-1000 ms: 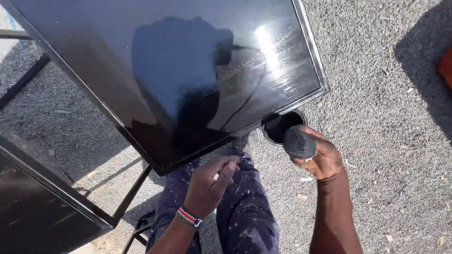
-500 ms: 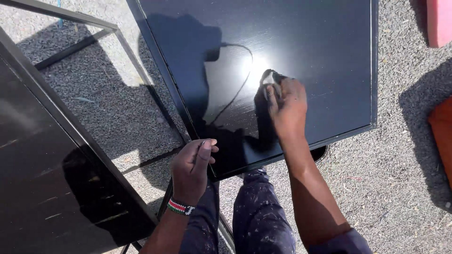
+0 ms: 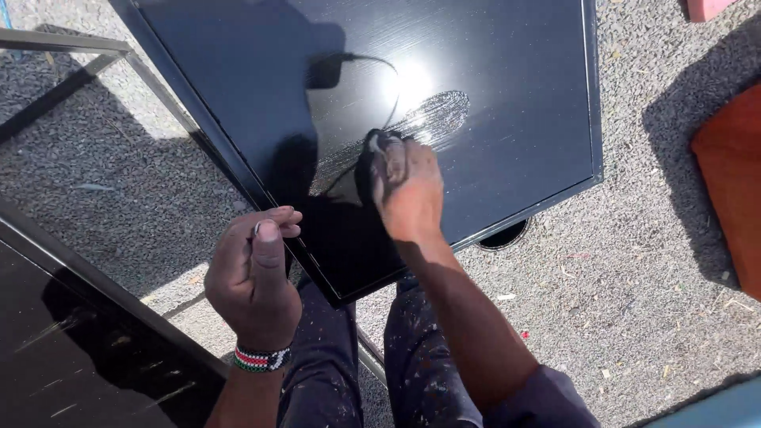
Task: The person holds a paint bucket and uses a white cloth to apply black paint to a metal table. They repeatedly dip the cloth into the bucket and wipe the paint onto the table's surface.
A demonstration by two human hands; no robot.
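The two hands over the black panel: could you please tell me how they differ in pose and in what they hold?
The right hand lies on the face of the black panel, pressing a dark pad against it beside a pale smear; the left hand is at the panel's near edge, curled, with no pad. The left hand has a striped beaded wristband at its wrist; the right wrist is bare. Both are bare hands of the same person, in sunlight.

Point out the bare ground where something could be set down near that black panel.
Open gravel lies right of the black panel, between its lower right edge and the orange object. More shows left, inside the metal frame. It is crowded around the left hand, right hand and legs.
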